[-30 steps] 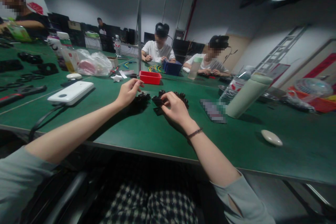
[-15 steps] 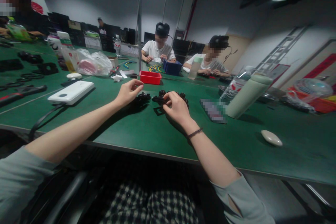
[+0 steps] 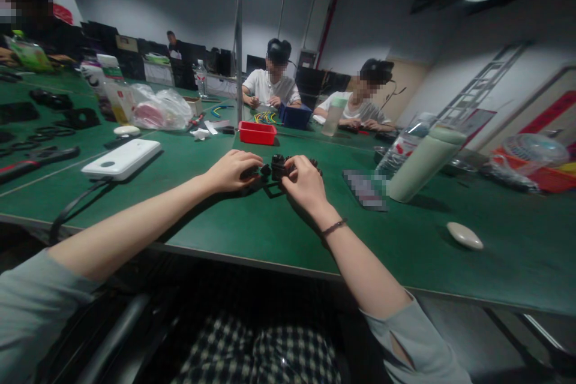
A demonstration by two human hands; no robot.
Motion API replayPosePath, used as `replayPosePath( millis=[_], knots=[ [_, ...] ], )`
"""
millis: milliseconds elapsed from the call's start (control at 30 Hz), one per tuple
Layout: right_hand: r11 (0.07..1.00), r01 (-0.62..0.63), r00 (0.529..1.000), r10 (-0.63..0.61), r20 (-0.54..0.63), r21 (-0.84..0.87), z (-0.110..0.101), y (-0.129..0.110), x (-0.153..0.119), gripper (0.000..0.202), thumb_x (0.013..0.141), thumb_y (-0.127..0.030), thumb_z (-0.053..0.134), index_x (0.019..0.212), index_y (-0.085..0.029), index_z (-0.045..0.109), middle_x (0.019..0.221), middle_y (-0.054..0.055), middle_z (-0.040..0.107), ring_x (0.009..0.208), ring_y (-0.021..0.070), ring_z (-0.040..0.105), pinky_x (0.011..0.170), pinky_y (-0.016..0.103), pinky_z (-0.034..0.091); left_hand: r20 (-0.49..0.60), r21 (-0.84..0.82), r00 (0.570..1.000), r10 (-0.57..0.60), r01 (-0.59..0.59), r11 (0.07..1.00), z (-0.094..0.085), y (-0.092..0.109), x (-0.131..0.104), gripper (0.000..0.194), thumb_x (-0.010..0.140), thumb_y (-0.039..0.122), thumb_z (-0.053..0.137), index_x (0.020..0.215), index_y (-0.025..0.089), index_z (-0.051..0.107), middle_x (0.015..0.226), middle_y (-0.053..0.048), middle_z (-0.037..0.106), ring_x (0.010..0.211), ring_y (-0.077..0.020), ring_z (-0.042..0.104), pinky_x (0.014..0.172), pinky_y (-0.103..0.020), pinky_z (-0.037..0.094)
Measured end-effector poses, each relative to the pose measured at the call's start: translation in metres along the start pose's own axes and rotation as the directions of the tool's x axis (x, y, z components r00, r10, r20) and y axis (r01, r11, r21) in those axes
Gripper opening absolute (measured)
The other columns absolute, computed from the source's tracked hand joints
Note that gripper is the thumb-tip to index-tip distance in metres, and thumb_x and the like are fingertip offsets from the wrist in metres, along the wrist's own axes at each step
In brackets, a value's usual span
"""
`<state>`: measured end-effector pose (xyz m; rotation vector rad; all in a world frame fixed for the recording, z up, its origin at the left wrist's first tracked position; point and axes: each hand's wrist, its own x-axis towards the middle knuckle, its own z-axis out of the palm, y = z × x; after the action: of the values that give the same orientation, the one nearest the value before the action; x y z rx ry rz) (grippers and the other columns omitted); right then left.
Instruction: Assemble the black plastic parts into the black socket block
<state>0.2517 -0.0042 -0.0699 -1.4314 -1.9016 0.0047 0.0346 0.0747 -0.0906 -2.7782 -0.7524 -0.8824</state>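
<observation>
Small black parts, too dark to tell their kind, lie in a cluster at the middle of the green table (image 3: 202,222). My left hand (image 3: 231,171) rests low at the cluster's left side, its fingers curled down over some black pieces (image 3: 251,174) that they partly hide. Thumb and fingers of my right hand (image 3: 306,185) pinch a blocky black part (image 3: 278,166). Just below it lies a thin black square frame (image 3: 272,192). More black pieces (image 3: 315,165) show behind the right hand's fingers.
Beyond the hands stands a red tray (image 3: 257,134), with a blue bin (image 3: 294,116) behind it. To the left lies a white power bank (image 3: 122,159) with a cable. On the right are a phone (image 3: 364,190), a green flask (image 3: 425,165) and a pale oval object (image 3: 465,236). Two people sit opposite.
My left hand has come down onto the black pieces, its fingers now curled over them. Between my right fingers the blocky black part now stands more upright; that hand has barely moved.
</observation>
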Motion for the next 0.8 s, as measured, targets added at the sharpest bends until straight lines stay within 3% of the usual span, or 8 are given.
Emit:
replayPosePath(
  millis=[267,567,800],
  knots=[
    [1.0,0.018,1.0,-0.018,0.006,-0.001,0.001,0.001,0.0,0.016,0.076,-0.011,0.059,0.087,-0.022,0.056,0.098,0.002,0.062,0.074,0.0161,0.066,0.065,0.029,0.049,-0.011,0.106,0.998,-0.064,0.065,0.992,0.009,0.005,0.005,0.044,0.094,0.043,0.046,0.124,0.013,0.059,0.127,-0.017,0.063,0.116,-0.0297,0.059,0.1,-0.046,0.042],
    [1.0,0.004,0.999,-0.004,0.051,0.003,0.001,-0.001,0.0,0.018,0.075,-0.009,0.059,0.087,-0.021,0.055,0.098,0.002,0.062,0.075,0.016,0.066,0.066,0.028,0.049,0.04,0.212,0.999,0.003,-0.012,0.977,0.014,0.01,0.01,0.042,0.091,0.031,0.052,0.127,0.011,0.057,0.131,-0.015,0.062,0.121,-0.0279,0.058,0.107,-0.044,0.037],
    [1.0,0.009,0.997,-0.01,0.072,0.011,0.002,0.001,0.0,0.018,0.073,-0.007,0.058,0.084,-0.021,0.054,0.096,0.001,0.063,0.077,0.016,0.067,0.067,0.027,0.05,0.109,0.245,0.992,-0.063,0.035,0.969,0.014,0.012,0.009,0.046,0.096,0.041,0.045,0.136,0.019,0.053,0.134,-0.012,0.061,0.126,-0.028,0.054,0.118,-0.056,0.01]
  ],
)
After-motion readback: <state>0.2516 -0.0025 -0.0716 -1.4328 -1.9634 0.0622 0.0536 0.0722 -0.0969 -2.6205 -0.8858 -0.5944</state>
